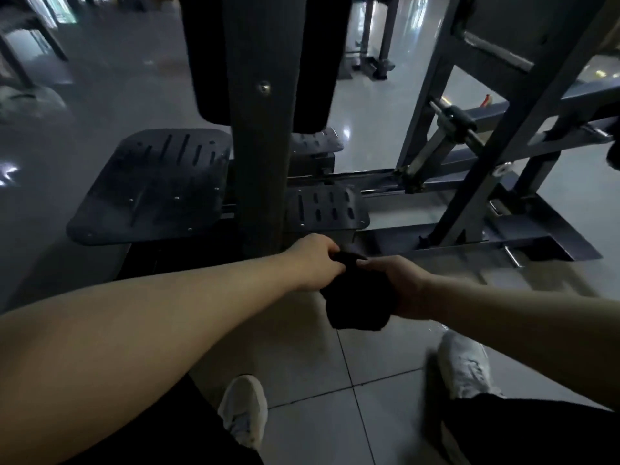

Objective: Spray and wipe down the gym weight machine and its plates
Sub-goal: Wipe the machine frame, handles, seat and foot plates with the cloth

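Observation:
A dark gym weight machine stands in front of me, with a thick upright post (261, 135) in the middle. A large slotted foot plate (151, 186) lies left of the post and a smaller one (327, 208) right of it. Both my hands meet low in front of the post's base. My left hand (313, 260) pinches the top of a black cloth (357, 297). My right hand (399, 283) grips the same cloth from the right, and the cloth hangs below them. No spray bottle is in view.
An angled metal frame (486, 135) with bars rises at the right, its base rails (469, 243) on the tiled floor. My two white shoes (243, 414) (464, 367) stand on pale tiles. More equipment legs (375, 58) stand far behind.

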The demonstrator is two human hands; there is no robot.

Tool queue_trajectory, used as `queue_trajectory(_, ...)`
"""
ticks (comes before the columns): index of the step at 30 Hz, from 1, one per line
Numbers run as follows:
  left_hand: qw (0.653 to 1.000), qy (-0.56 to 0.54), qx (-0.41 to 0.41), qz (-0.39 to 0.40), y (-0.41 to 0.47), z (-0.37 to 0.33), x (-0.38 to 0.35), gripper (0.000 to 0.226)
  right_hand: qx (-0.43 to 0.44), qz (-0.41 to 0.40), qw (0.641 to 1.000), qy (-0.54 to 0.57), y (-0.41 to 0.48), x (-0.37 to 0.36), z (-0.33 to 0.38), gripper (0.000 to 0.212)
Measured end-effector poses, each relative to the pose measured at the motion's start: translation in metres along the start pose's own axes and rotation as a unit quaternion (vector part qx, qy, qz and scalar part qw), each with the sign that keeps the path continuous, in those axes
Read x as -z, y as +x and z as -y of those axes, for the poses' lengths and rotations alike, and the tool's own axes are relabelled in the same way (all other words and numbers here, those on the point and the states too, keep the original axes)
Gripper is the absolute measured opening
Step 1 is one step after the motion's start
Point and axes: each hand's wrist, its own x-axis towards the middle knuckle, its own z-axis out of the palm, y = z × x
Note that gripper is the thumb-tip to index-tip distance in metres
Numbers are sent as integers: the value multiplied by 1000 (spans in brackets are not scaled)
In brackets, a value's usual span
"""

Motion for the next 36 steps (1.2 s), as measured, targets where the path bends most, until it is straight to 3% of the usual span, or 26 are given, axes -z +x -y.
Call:
queue_trajectory(3, 1000, -1, -4, 9, 25, -18, -23, 43, 0, -15, 1000, 21, 4, 35, 6, 36)
queue_trajectory(6, 999, 32, 4, 3, 54, -25, -39, 38, 14, -51, 998, 43, 18, 61, 23, 37)
queue_trajectory(9, 993, 113, 27, -7, 81, -18, -48, 40, 39, -100, 993, 54, 36, 74, 47, 39)
queue_trajectory(12, 975, 216, 53, -24, 103, -11, -44, 50, 116, -156, 981, -19, 53, 80, 81, 27)
queue_trajectory(14, 968, 236, 76, -44, 115, -6, -39, 51, 226, -174, 950, -126, 71, 83, 109, 7)
queue_trajectory(15, 966, 236, 89, -56, 120, -3, -38, 50, 292, -171, 920, -197, 84, 86, 120, 8)
queue_trajectory(17, 963, 226, 121, -77, 126, 4, -42, 48, 373, -153, 830, -386, 111, 92, 134, 21)
queue_trajectory(20, 957, 217, 128, -142, 126, 15, -59, 55, 348, -49, 703, -618, 154, 102, 112, 37)
queue_trajectory(22, 955, 214, 105, -179, 123, 23, -70, 64, 348, -11, 641, -684, 161, 106, 85, 39)
queue_trajectory(25, 954, 198, 87, -207, 122, 34, -84, 67, 390, 17, 604, -695, 170, 119, 80, 44)
queue_trajectory(29, 941, 230, 71, -239, 121, 45, -95, 71, 378, -15, 635, -673, 222, 124, 123, 45)
queue_trajectory(33, 926, 244, 83, -275, 122, 47, -104, 72, 351, -20, 629, -693, 257, 107, 147, 48)
queue_trajectory(36, 923, 251, 116, -266, 121, 43, -115, 71, 421, 51, 580, -696, 223, 120, 120, 46)
